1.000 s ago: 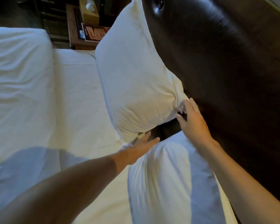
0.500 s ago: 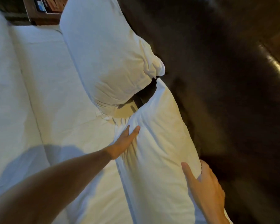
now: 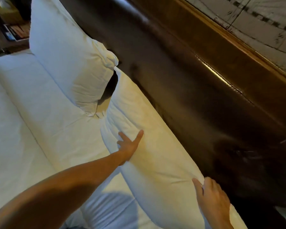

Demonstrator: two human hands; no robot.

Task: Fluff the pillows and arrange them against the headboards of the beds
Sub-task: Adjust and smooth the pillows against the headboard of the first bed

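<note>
Here, left hand [image 3: 129, 147] presses flat, right hand [image 3: 212, 199] grips near pillow [image 3: 155, 164] beside far pillow [image 3: 68, 55], against headboard [image 3: 188, 96].

Both pillows, the near pillow [image 3: 155, 154] and the far pillow [image 3: 69, 60], are plain white against the dark brown headboard [image 3: 180, 80]; below it, the sheet [image 3: 48, 129] is white too.

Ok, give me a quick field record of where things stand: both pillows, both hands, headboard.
far pillow: propped upright against the headboard
near pillow: leaning on the headboard, next to the far pillow
left hand: straight fingers pressing the near pillow's front
right hand: grips the near pillow's upper edge at the headboard
sheet: white, wrinkled
</note>
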